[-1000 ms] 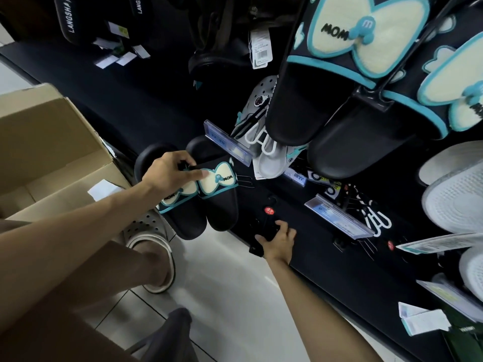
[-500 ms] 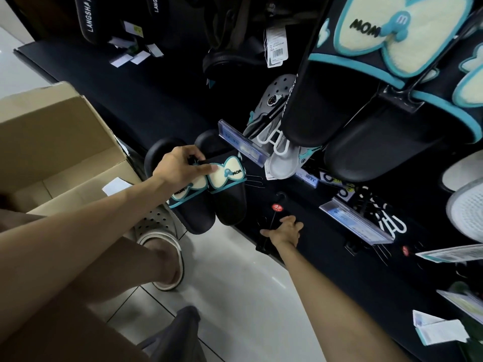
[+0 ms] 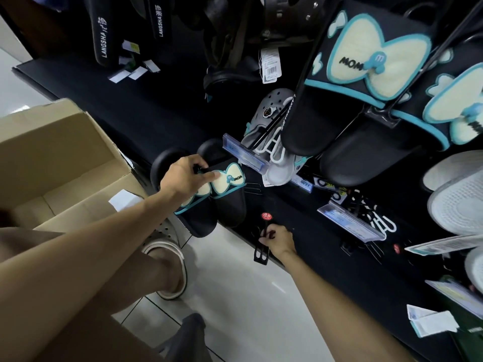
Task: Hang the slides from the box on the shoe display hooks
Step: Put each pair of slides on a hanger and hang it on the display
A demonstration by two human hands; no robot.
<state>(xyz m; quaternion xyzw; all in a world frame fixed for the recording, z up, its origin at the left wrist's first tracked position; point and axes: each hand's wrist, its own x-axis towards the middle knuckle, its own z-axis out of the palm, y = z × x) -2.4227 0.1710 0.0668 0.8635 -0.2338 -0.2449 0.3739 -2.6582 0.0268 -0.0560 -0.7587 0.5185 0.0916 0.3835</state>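
two bare forearms reached out from the bottom of the view over a pale tiled floor (image 3: 235, 296), with a foot in a light perforated clog (image 3: 170, 267) planted on the tiles at the left. beside that leg stood an open cardboard box (image 3: 60, 158), its flaps spread; the part of its inside that showed held only a white slip of paper (image 3: 125, 199), and the rest of its inside was out of sight.

the right hand (image 3: 278, 239) was low against the black display wall (image 3: 156, 118), its fingers curled shut around a black plastic hanger (image 3: 262, 246) that dangled below a small round red tag (image 3: 266, 216). the left hand (image 3: 183, 176) was higher and further left, closed on a pair of black slides (image 3: 227, 202) with cream and teal bows; the thumb lay across the straps and the other fingers were tucked behind, hidden. the pair hung heels up, toes down, touching the wall just under a clear price holder (image 3: 245, 155), with thin wire hooks (image 3: 252, 188) sticking out just to its right.

further up, larger slides of the same bow pattern (image 3: 371, 64) hung on the wall beside a grey clog (image 3: 266, 118), and dark strapped slides (image 3: 104, 30) marked langsha hung at the top left.
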